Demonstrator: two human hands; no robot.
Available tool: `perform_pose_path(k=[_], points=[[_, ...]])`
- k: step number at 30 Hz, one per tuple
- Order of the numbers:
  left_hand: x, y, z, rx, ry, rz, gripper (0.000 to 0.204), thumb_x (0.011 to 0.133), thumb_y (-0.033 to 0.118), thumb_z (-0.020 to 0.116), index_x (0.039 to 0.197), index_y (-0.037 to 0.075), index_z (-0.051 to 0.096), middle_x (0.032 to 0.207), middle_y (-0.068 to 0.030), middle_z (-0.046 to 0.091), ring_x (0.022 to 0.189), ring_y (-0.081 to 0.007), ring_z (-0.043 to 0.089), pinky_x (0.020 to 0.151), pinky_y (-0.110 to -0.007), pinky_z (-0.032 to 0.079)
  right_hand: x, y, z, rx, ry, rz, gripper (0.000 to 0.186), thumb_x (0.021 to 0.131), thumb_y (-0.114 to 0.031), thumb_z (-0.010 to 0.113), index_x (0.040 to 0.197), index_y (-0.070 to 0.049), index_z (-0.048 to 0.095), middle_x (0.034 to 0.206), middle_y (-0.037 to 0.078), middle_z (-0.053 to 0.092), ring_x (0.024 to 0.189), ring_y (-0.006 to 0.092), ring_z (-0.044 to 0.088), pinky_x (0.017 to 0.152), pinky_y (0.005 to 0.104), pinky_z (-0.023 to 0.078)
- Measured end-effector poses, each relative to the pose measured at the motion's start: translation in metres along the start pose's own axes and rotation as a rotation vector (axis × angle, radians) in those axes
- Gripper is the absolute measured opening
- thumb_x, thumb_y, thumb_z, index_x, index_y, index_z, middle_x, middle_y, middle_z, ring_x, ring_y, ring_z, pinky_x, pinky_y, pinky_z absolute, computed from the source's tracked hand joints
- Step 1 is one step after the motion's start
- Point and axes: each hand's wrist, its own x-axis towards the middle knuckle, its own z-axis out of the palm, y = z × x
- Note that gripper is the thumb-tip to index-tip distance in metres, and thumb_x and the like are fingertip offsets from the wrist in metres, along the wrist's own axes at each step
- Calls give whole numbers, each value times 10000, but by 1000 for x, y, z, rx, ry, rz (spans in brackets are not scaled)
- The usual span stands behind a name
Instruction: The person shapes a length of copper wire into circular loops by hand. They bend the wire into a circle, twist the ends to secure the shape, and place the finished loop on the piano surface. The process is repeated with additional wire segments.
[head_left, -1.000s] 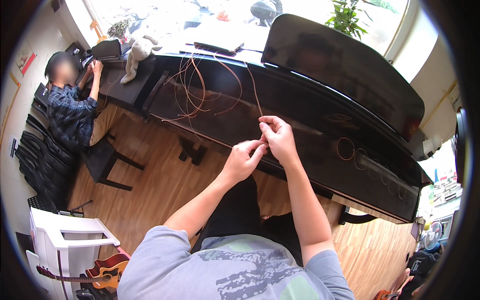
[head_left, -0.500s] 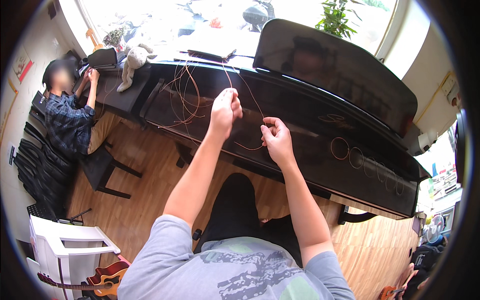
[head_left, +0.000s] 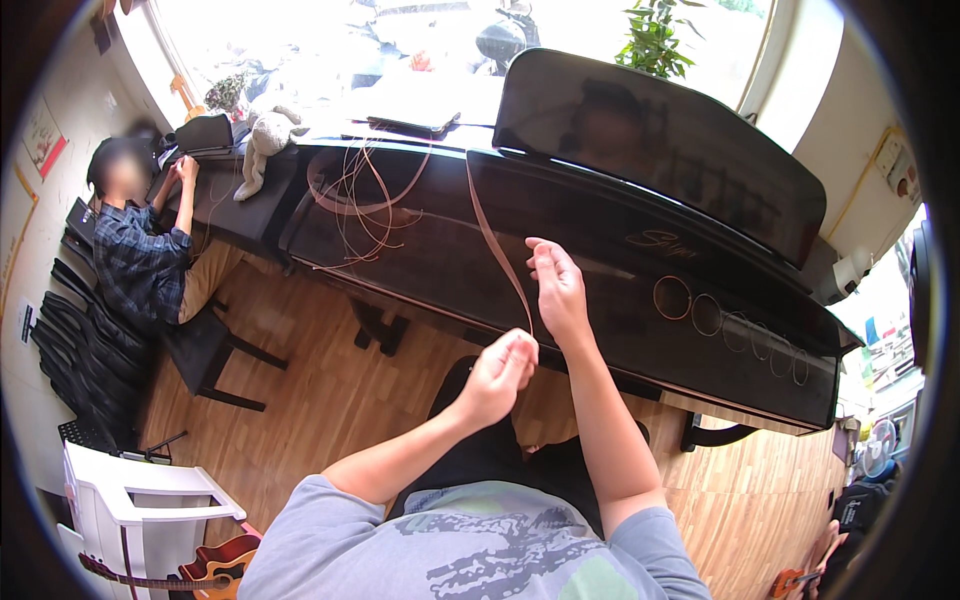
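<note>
Copper-coloured wire (head_left: 486, 228) looks light and springy, best pinched near an end; left hand (head_left: 503, 372) grips its near end, right hand (head_left: 558, 290) half-curled, grip unclear.

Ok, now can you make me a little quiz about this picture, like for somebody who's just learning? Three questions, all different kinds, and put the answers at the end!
1. True or false: the left hand is closed on a copper-coloured string.

2. Pick one. Where does the leafy green plant show?
A) on the wooden floor
B) behind the raised panel of the black piano
C) in the lower right corner

3. Which stringed instrument shows at the lower left?

Key:
1. True; the string runs down over the piano to that hand.
2. B
3. An acoustic guitar
</note>
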Motion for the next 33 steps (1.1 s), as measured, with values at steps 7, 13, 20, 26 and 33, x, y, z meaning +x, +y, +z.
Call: perform_pose_path(k=[7,13,20,26,33], points=[[-27,-28,14,392,-178,-68,259,1029,209,398,864,34,495,731,17,455,640,-76,414,588,-247,380,-28,-55,-9,299,-466,474,325,986,-227,525,1227,-9,502,623,-35,494,464,32,419,430,182,327],[-15,-24,-6,172,-49,-107,223,1001,196,438,1029,17,567,808,-28,590,743,-96,567,675,-236,464,-57,-60,-26,488,-315,383,167,1011,-152,464,1062,-25,559,573,-93,372,456,-8,283,410,180,211],[57,18,-68,346,345,281,135,961,162,510,1011,53,573,872,-28,594,783,-85,569,632,-215,444,-76,-57,-36,513,-176,346,162,1016,-148,449,1052,-33,556,578,-93,359,457,-9,266,421,180,210],[149,74,-131,1656,768,663,400,955,310,504,1297,104,524,1346,-195,453,1332,-373,326,1088,-532,253,-77,-52,-44,548,-124,340,160,1017,-148,444,1052,-34,551,575,-83,350,446,1,253,412,185,209],[210,83,-171,1697,667,306,490,995,395,376,1434,178,406,1471,-205,360,1385,-393,274,1098,-590,231,-90,-72,-53,611,-93,207,146,1008,-114,434,1001,-26,550,590,-72,373,461,6,284,421,192,229]])
